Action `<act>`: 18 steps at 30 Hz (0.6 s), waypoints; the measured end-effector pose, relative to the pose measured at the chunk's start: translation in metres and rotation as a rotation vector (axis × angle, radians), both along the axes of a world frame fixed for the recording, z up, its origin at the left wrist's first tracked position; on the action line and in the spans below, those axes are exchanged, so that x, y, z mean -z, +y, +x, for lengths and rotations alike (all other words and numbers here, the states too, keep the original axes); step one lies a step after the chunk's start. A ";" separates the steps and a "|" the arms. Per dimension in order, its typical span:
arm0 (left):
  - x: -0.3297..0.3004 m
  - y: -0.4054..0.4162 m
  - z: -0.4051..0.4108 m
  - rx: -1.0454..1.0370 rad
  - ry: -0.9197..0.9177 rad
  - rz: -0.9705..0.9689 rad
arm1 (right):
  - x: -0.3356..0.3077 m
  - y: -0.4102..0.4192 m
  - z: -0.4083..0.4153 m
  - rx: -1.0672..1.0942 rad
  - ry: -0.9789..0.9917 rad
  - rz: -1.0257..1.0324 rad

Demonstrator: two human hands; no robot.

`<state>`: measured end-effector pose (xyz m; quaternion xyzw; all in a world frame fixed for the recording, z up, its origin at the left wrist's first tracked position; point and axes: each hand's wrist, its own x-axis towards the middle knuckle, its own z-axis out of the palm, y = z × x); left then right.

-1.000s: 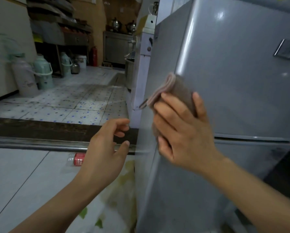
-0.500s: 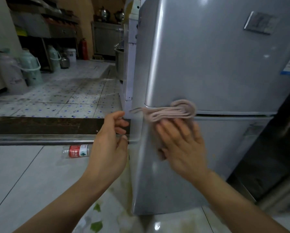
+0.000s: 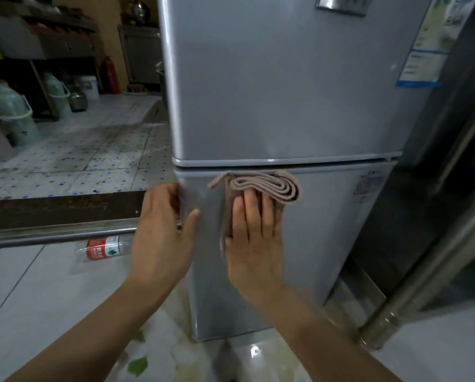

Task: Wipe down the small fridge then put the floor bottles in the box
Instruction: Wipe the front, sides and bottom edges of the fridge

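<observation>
While the right hand (image 3: 254, 244) presses the folded cloth (image 3: 266, 187) flat-fingered on the fridge (image 3: 286, 92) lower door — lower than a second ago — the left hand (image 3: 162, 238) now grips the door's left edge. One bottle (image 3: 104, 248) lies on the floor (image 3: 38, 293), behind the left hand.

No text can be read with certainty. The bottle (image 3: 104, 247) lying on the floor left of the left hand (image 3: 162, 238) wears a red label with white characters, too blurred to make out. Up and right of the right hand (image 3: 254, 244), the fridge (image 3: 286, 92) carries a blue-edged sticker (image 3: 421, 68) and a faint small label (image 3: 368, 184); their print is illegible.
</observation>
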<state>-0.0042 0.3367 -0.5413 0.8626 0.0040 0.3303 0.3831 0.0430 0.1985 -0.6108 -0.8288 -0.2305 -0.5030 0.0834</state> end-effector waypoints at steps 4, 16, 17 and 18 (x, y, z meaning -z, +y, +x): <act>0.001 0.000 0.002 -0.009 -0.018 0.043 | 0.001 -0.056 0.013 0.123 0.034 0.047; 0.015 -0.001 0.006 0.003 -0.040 0.002 | -0.052 -0.158 0.059 0.084 0.084 0.772; 0.015 -0.001 0.007 -0.003 -0.047 0.009 | -0.048 -0.157 0.060 0.063 0.064 0.785; 0.016 0.000 0.008 -0.009 -0.051 0.017 | -0.040 -0.156 0.060 0.048 0.061 0.794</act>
